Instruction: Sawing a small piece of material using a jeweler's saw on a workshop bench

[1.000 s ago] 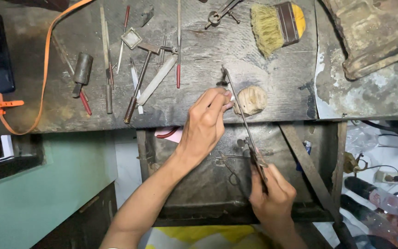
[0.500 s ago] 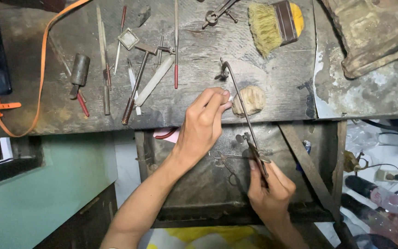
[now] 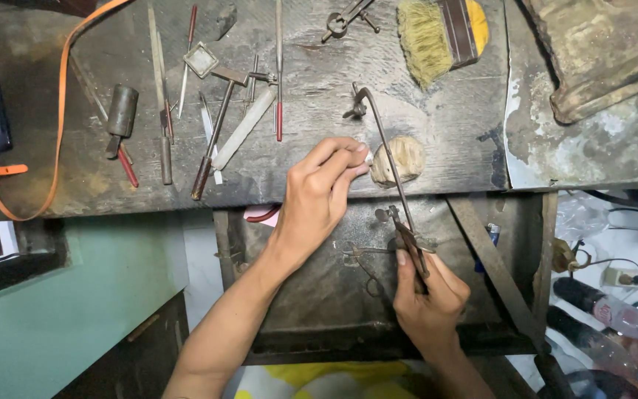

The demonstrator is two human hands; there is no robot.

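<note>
My right hand [image 3: 428, 295] grips the handle of a thin metal saw frame [image 3: 382, 140] that reaches up across the front edge of the dark wooden bench [image 3: 437, 133]. My left hand [image 3: 320, 193] pinches a small pale piece [image 3: 368, 157] at the bench edge, right beside a rounded wooden peg block [image 3: 399, 160]. The saw frame passes between the pinched piece and the block. What the piece is stays too small to tell.
Files, gravers and a small hammer [image 3: 219, 122] lie across the bench's left half. A bristle brush [image 3: 441, 33] sits at the back, an orange strap [image 3: 57, 111] at the left. A dark catch tray [image 3: 319, 295] hangs under the bench. Plastic bottles [image 3: 614, 314] lie at the lower right.
The saw frame and my right hand have shifted slightly along the bench edge. My left hand keeps its pinch at the same spot.
</note>
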